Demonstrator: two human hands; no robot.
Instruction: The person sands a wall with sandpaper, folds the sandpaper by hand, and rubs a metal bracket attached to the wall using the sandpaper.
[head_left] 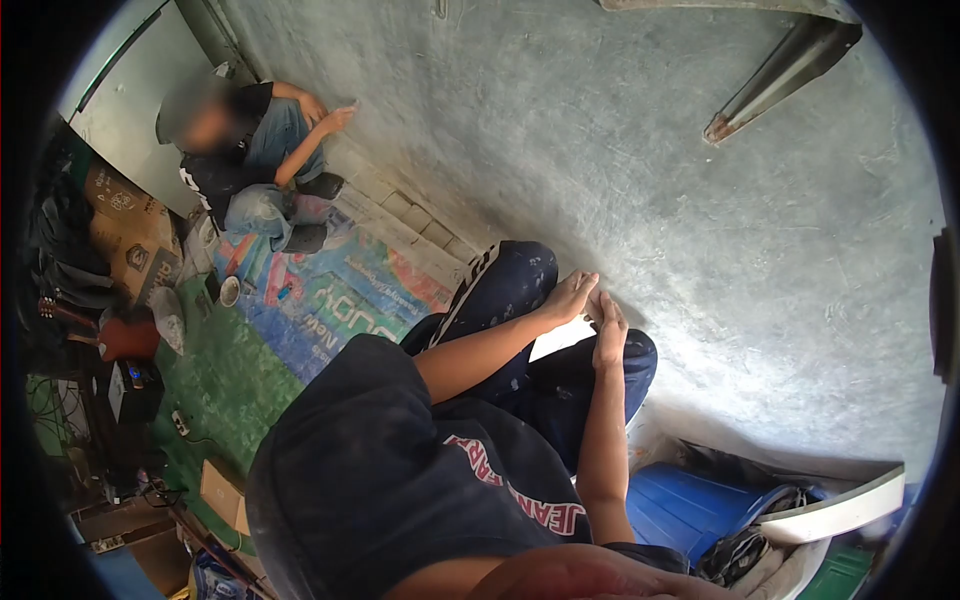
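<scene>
My left hand (pixel 568 301) and my right hand (pixel 608 330) come together above my bent knees, close to the grey wall (pixel 650 220). Their fingers look mostly stretched out, and the two hands touch or nearly touch near the fingertips. I see no object in either one, though the space between the palms is partly hidden. A bright white patch (pixel 560 340) shows below them between my legs; whether it is floor or a sheet I cannot tell. My dark trousers (pixel 520 275) carry pale specks.
Another person (pixel 240 160) crouches by the wall at upper left, one hand near it. A printed banner (pixel 340 300) covers the floor beside green sheeting (pixel 220 400). A small cup (pixel 230 291) stands there. A blue bin (pixel 690 505) is at lower right; a metal bracket (pixel 780 80) juts out above.
</scene>
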